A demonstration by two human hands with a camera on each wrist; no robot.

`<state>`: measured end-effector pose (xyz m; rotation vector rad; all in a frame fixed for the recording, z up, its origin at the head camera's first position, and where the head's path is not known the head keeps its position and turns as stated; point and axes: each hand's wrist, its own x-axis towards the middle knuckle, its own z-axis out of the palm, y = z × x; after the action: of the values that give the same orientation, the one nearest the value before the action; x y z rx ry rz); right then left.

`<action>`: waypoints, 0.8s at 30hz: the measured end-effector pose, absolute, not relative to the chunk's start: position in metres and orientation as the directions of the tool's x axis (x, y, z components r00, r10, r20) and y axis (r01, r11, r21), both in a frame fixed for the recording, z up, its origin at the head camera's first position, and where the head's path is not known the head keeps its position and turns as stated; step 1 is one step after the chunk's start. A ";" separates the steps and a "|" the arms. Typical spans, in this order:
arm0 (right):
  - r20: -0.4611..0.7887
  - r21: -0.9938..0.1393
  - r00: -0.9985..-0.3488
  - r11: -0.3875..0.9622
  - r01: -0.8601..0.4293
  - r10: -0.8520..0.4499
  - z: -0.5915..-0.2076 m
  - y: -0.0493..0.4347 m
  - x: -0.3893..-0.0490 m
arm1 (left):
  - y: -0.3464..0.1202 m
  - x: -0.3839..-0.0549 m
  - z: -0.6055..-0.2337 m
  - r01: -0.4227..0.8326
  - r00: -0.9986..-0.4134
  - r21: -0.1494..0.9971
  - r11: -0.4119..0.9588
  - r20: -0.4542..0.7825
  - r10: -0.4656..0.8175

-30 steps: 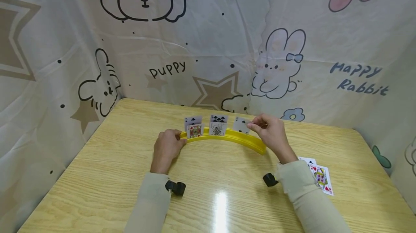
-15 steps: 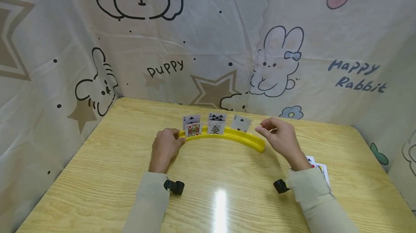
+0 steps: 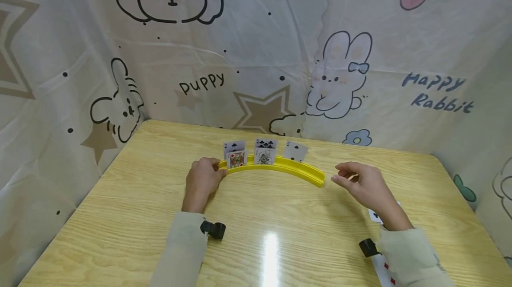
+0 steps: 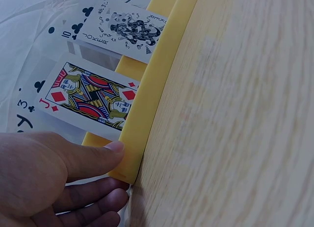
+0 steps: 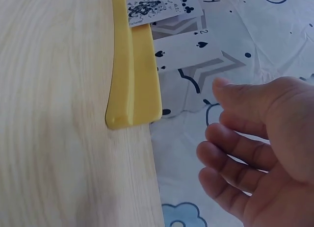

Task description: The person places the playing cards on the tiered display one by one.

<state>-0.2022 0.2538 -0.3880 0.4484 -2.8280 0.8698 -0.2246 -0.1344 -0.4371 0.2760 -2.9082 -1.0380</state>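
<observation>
A curved yellow card holder (image 3: 298, 170) stands on the table. My left hand (image 3: 201, 180) pinches its left end, the thumb (image 4: 98, 158) lying on the front wall. Near that hand, a jack of diamonds (image 4: 91, 97) stands in front of a three of clubs (image 3: 234, 145). At the middle a joker (image 3: 264, 156) is before a ten of clubs (image 3: 266, 143). Farther right, a two of spades (image 5: 186, 51) leans in the back slot. My right hand (image 3: 366, 187) hovers right of the holder, holding nothing, fingers loosely bent and apart from it.
Under the right forearm lie loose cards, partly hidden: a card with a black club (image 3: 375, 216) and one with red marks (image 3: 382, 271). A printed cloth (image 3: 192, 47) hangs behind the wooden table (image 3: 248, 229). Each wrist wears a small black camera (image 3: 216, 230).
My right hand let go of the two of spades, which stays in the holder, and moved right and toward me. The left hand keeps its hold on the holder's end.
</observation>
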 end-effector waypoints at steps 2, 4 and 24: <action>0.215 -0.514 -0.947 0.797 -0.319 -0.240 -0.388 0.258 -0.197 | -0.135 -0.225 -0.437 -0.155 -0.983 0.629 0.762 -0.022 -0.182; 0.204 -0.510 -0.948 0.801 -0.315 -0.243 -0.388 0.262 -0.193 | -0.135 -0.225 -0.437 -0.156 -0.983 0.627 0.763 -0.023 -0.182; 0.117 -0.469 -0.981 0.863 -0.190 -0.153 -0.406 0.297 -0.137 | -0.135 -0.226 -0.438 -0.154 -0.983 0.626 0.765 -0.021 -0.180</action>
<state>-0.1365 0.2968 -0.4062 0.2725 -2.9586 0.7564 -0.2257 -0.1349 -0.4375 0.2757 -2.9131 -1.0281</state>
